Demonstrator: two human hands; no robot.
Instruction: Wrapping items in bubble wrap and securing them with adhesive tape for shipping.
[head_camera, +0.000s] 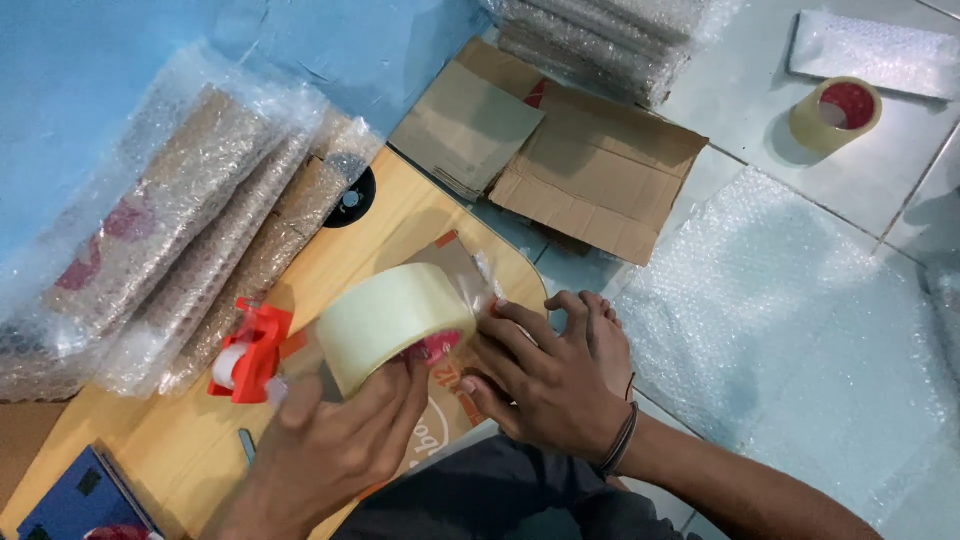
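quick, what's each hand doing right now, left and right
Left hand: closed around the big roll of clear tape.
Right hand: fingers flat, pressing on the small cardboard package; not gripping anything.

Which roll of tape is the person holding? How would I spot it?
Look at the wooden table at the lower left. On it, the left hand grips a big pale tape roll. The other roll sits alone on the floor tiles.
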